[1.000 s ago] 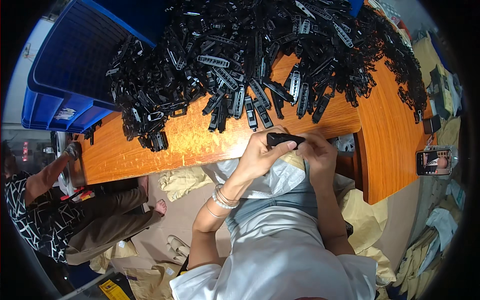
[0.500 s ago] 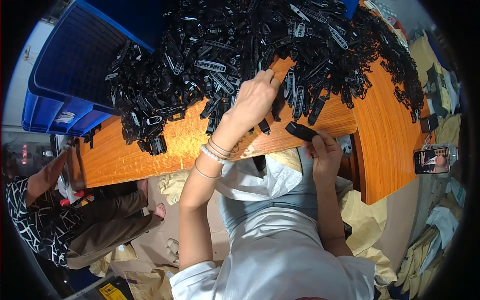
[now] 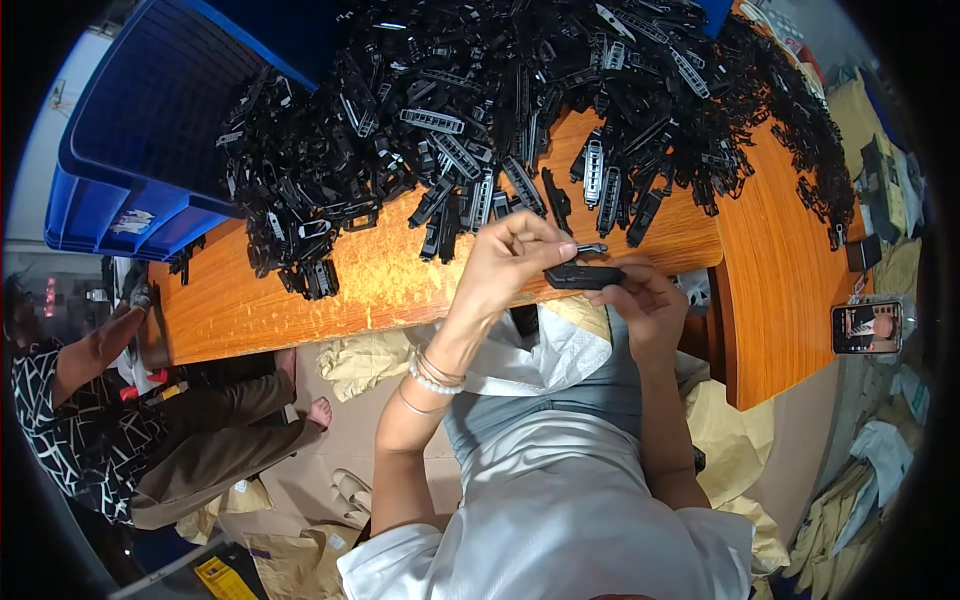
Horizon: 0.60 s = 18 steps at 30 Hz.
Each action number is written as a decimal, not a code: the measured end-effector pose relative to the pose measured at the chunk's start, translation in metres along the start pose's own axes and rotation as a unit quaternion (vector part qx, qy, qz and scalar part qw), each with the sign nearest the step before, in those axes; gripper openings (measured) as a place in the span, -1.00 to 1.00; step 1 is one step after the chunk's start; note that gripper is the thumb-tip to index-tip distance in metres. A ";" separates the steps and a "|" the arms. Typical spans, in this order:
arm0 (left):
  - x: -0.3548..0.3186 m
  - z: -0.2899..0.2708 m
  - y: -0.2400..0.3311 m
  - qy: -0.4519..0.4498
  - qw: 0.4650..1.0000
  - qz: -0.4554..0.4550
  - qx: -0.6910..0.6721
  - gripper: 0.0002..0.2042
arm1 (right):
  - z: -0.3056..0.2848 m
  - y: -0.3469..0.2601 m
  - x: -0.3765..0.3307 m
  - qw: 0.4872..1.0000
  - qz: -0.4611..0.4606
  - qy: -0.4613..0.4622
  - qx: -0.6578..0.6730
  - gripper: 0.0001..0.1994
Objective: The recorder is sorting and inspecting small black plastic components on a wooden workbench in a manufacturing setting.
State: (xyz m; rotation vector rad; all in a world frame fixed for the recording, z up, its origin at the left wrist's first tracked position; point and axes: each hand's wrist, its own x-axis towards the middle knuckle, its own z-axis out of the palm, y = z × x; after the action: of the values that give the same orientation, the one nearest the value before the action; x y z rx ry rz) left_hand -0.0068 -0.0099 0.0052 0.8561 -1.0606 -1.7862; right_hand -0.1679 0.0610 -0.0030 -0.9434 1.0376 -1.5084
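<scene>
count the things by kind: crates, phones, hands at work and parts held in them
blue crates: 2
phone: 1
hands at work, left hand and right hand: 2
black plastic part held: 1
small metal pin held: 1
total: 7

Right hand (image 3: pixel 645 300) grips black plastic part (image 3: pixel 583 276); left hand (image 3: pixel 510 262) pinches small piece (image 3: pixel 591 248) above it. Heap of black parts (image 3: pixel 520 110) far on wooden table (image 3: pixel 400 275).

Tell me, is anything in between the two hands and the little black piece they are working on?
No, nothing visible is in the way. The right hand already grips the black plastic piece, and the left hand pinches a small pin-like part right above it. The pile of black parts lies farther back on the wooden table.
</scene>
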 end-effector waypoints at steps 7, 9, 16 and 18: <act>-0.018 0.010 0.004 -0.060 0.983 0.032 0.168 -0.65 | 0.006 0.003 -0.004 0.995 -0.049 -0.008 -0.083 -0.83; -0.027 0.008 0.005 -0.069 0.973 0.026 0.220 -0.66 | 0.003 0.006 -0.006 0.997 -0.022 -0.002 -0.076 -0.77; -0.038 0.002 0.016 -0.077 0.904 0.131 0.400 -0.63 | 0.008 -0.008 0.004 0.983 -0.038 -0.055 -0.169 -0.70; -0.038 0.001 0.013 -0.080 0.890 0.198 0.403 -0.63 | 0.006 -0.004 0.003 0.977 -0.038 -0.075 -0.197 -0.69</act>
State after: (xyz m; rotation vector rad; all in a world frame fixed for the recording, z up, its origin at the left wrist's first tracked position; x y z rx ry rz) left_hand 0.0117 0.0220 0.0220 0.8750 -1.9897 -1.0548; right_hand -0.1642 0.0578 0.0031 -1.3647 1.2248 -1.2907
